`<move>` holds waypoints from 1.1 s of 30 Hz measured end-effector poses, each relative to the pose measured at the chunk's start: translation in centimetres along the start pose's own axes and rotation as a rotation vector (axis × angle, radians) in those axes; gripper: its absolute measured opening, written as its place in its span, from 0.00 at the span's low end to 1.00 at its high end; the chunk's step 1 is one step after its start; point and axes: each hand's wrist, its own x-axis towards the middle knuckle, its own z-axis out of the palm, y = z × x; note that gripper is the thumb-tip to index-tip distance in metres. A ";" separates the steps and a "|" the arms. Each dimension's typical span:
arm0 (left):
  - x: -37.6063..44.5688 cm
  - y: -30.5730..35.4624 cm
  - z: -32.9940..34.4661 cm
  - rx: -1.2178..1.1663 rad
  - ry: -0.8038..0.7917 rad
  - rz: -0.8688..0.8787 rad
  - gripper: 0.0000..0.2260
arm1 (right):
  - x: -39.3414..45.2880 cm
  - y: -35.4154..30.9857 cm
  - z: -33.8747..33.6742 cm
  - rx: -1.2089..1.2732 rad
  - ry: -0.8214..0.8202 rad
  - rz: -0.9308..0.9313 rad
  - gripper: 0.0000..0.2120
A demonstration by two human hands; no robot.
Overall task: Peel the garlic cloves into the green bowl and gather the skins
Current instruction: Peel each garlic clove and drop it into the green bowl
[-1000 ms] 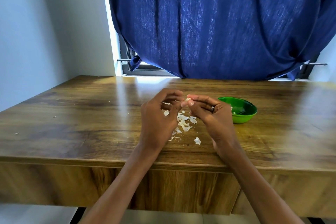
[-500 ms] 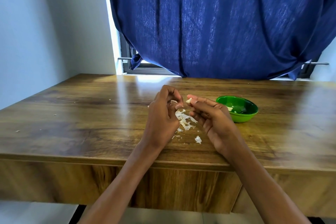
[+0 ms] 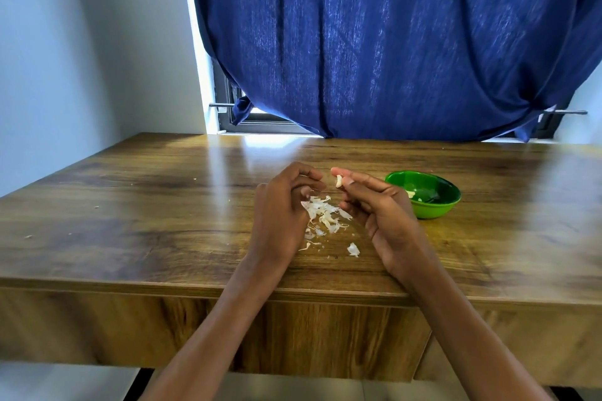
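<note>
My right hand (image 3: 379, 205) pinches a small pale garlic clove (image 3: 339, 180) between thumb and fingertips, above the table. My left hand (image 3: 282, 208) hovers a little to the left of it with its fingers curled; whether it holds a scrap of skin I cannot tell. A loose pile of white garlic skins (image 3: 324, 213) lies on the wood between and below both hands, with one bigger flake (image 3: 353, 249) nearer the front edge. The green bowl (image 3: 438, 208) stands just right of my right hand and holds a few peeled pieces.
The wooden table (image 3: 146, 205) has tiny skin crumbs scattered on its left part. A dark blue curtain (image 3: 391, 42) hangs over the window behind the table. A white wall stands at the left.
My hands have drawn apart: the left has pulled away to the left, and the right keeps the clove, turned more palm-up. The bowl has not moved.
</note>
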 end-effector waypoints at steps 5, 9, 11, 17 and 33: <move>0.0 0.2 0.1 0.030 0.001 0.043 0.20 | -0.1 0.3 0.1 -0.163 0.016 -0.084 0.09; 0.0 0.5 0.0 -0.027 0.013 0.069 0.15 | -0.1 0.6 0.0 -0.295 0.041 -0.141 0.10; 0.0 0.7 -0.2 -0.049 0.032 0.084 0.14 | 0.0 0.6 0.0 -0.314 0.041 -0.140 0.09; -0.1 1.1 -0.2 -0.012 0.054 0.175 0.13 | 0.1 0.5 0.0 -0.293 0.016 -0.119 0.06; 0.0 0.8 -0.2 0.003 0.025 0.202 0.15 | -0.1 0.4 -0.1 -0.319 -0.064 -0.211 0.08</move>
